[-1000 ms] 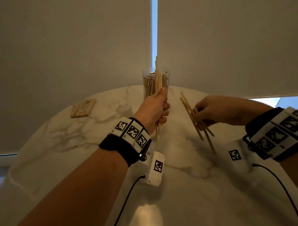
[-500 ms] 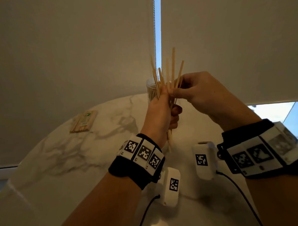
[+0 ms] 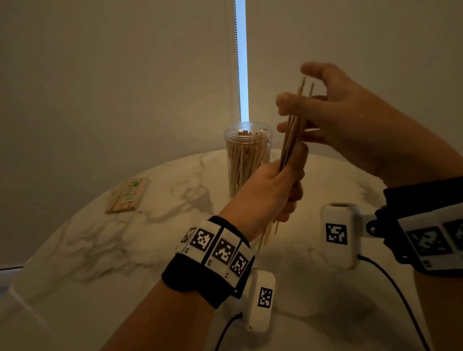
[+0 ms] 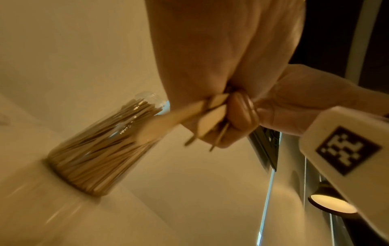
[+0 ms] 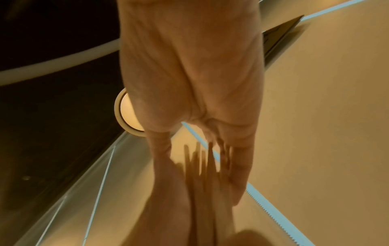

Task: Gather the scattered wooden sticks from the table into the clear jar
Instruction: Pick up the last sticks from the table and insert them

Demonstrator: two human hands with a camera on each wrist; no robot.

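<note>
A clear jar [image 3: 248, 158] packed with wooden sticks stands upright at the far side of the marble table [image 3: 96, 261]. My left hand [image 3: 278, 184] grips a bundle of wooden sticks [image 3: 293, 127] near its lower part, just right of the jar and above the table. The bundle points up and a little right. My right hand [image 3: 309, 111] is around the bundle's upper ends, fingers spread and nearly straight, touching the sticks. In the left wrist view the curled fingers [image 4: 238, 113] clamp the sticks [image 4: 179, 114] beside the jar [image 4: 101, 149]. The right wrist view is blurred: sticks [image 5: 200, 166] lie between thumb and fingers.
A wrapped packet of sticks [image 3: 127, 191] lies on the table's far left. Closed blinds hang close behind the jar, with a bright gap [image 3: 242, 55] and a bead chain. Cables run from both wrist cameras across the near table.
My right hand lifted its sticks from the table and joined them to the left hand's bundle. Both hands shifted right, uncovering the jar. The right hand's fingers have loosened and spread.
</note>
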